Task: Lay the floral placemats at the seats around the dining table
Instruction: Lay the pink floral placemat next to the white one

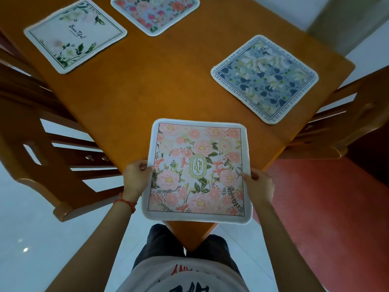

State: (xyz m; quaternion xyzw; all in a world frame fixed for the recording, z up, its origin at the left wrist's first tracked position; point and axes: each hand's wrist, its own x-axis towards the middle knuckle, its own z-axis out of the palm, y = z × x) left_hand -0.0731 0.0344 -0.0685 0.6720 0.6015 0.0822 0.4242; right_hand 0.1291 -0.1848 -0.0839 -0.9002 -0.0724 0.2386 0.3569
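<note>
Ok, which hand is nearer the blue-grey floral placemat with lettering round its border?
Right. The right hand grips the right edge of the pink GARDEN placemat, below the blue-grey lettered placemat. The left hand holds the opposite edge, farther away.

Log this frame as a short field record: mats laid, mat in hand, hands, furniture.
mats laid: three, the white leafy mat, the pink rose mat, the blue-grey mat
mat in hand: the pink Garden mat, over the near table corner, near edge overhanging
left hand: grips the mat's left edge
right hand: grips its right edge
table: orange wood
chairs: one at left, one at right
</note>
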